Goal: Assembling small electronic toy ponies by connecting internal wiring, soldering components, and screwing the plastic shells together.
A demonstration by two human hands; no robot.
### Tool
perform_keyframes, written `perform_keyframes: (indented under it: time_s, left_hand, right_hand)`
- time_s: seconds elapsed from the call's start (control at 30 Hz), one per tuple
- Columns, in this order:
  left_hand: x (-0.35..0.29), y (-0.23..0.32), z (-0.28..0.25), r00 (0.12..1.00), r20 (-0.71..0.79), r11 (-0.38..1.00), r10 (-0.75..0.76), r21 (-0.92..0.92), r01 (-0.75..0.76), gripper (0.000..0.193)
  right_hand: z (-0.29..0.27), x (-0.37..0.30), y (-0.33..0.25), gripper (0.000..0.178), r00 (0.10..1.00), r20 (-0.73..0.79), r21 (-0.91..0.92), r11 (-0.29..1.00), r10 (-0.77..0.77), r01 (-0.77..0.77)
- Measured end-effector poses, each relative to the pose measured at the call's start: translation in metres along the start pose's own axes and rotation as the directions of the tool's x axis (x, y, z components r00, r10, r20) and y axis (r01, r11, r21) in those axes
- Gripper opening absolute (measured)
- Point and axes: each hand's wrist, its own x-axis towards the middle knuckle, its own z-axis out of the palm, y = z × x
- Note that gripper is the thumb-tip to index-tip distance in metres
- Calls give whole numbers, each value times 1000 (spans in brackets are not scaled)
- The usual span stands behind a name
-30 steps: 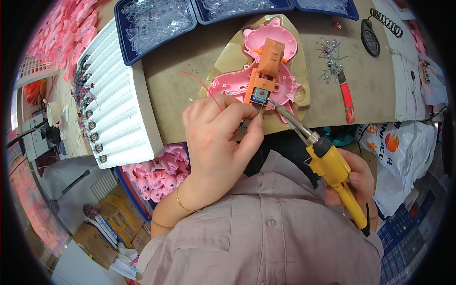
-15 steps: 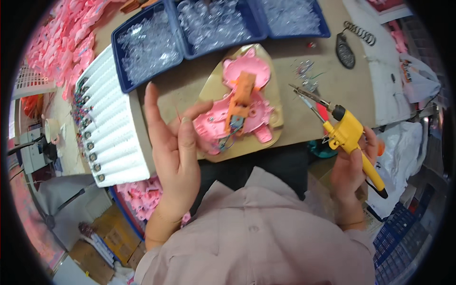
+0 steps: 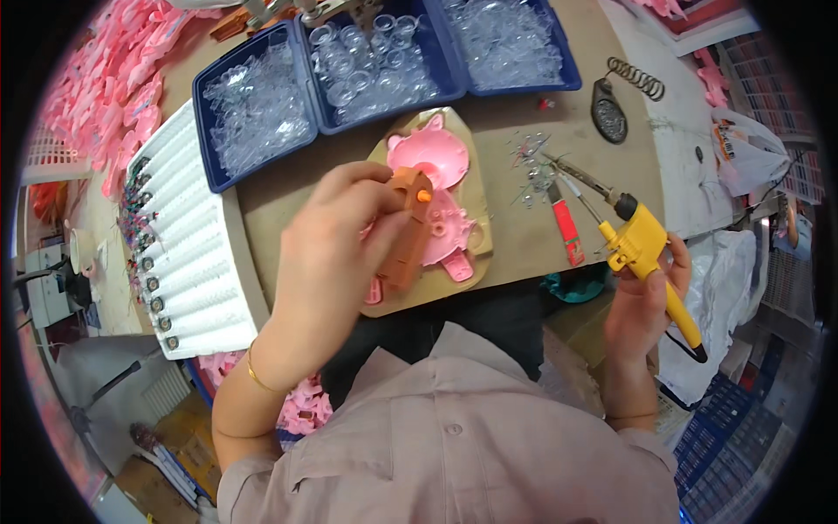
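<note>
An orange plastic gearbox (image 3: 408, 244) with a small orange peg on its side stands tilted over a pink animal-shaped shell (image 3: 432, 155). The fingers and thumb of my left hand (image 3: 325, 240) are closed on its left side and hide part of it. The shell lies open side up in a tan shaped holder (image 3: 478, 188) on the table. In my right hand (image 3: 639, 314) is a yellow soldering gun (image 3: 642, 243), its metal tip pointing up and left, near cut wire scraps (image 3: 532, 166). A red-handled blade (image 3: 566, 229) lies beneath the tip.
Blue trays (image 3: 307, 105) of clear plastic parts line the far side. Left stands a white ridged tray (image 3: 196, 236) with small wired motors (image 3: 150, 284) along its edge. Pink shells (image 3: 105, 87) are heaped far left. A coil spring on a dark base (image 3: 608, 112) sits far right.
My left hand has gone from open beside the shell to gripping the gearbox, which is now tilted with its peg side showing. My right hand still holds the soldering gun in nearly the same place.
</note>
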Motion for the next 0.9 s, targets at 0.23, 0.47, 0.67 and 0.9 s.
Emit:
perform_keyframes:
  time_s: [0.23,0.47,0.67,0.9]
  left_hand:
    - [-32,-24,23,928,-317,970,198,202,-138,15]
    - [-33,-11,21,989,-112,985,100,155,-82,8]
    - [-36,-8,27,985,-94,974,-146,-187,127,8]
    - [-38,-12,29,983,-182,999,16,-32,-22,9]
  right_hand:
    - [15,-11,-4,56,978,207,-104,994,2,20]
    - [2,-33,-14,60,869,495,-200,975,16,97]
    - [5,-35,-13,61,802,597,-135,985,-7,109]
    - [11,-34,-15,65,766,638,-21,992,-82,123]
